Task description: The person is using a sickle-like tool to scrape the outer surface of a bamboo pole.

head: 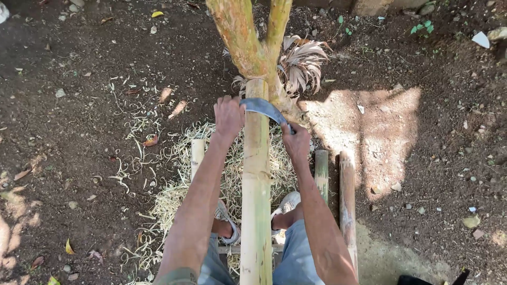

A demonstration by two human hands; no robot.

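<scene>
Seen from the head camera, a long pale yellow-green bamboo pole (256, 179) runs up the middle of the frame from the bottom edge, between the person's knees, and its far end rests in the fork of a small mottled tree trunk (248, 42) at upper centre. Across the pole, just above mid-frame, lies a curved grey steel blade (264, 108). The left hand (228, 117) is clenched over the blade's left end, just beside the pole. The right hand (297, 141) is closed around the blade's handle end, on the pole's right side and slightly lower in the frame. Under the pole, a heap of pale curled bamboo shavings (174, 195) spreads over the dark bare soil (79, 105) in the centre and lower left. Three shorter bamboo pieces lie alongside: one (197, 153) left of the pole, two (346, 195) to its right. Grey sandalled feet (285, 203) rest on the shavings on either side of the pole, near the bottom.
</scene>
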